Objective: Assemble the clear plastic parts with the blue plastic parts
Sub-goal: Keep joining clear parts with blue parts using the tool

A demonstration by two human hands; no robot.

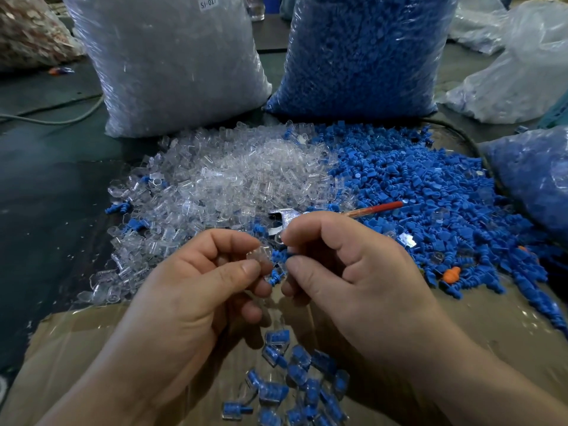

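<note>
1. A small clear plastic part [259, 256] (transparent, glinting) is pinched between thumb and forefinger of the left hand [196, 290].
2. A ribbed blue plastic part [277, 273] is gripped by the curled fingers of the right hand [350, 272], just beside the clear one.
3. Both are held above the cardboard [92, 348].

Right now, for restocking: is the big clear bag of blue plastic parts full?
Full: the big clear bag of blue plastic parts bulges.

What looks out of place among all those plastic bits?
An orange part lies at the blue pile's near right edge, odd among blue ones. A red-handled metal tool lies half buried where that pile meets the clear pile.
</note>
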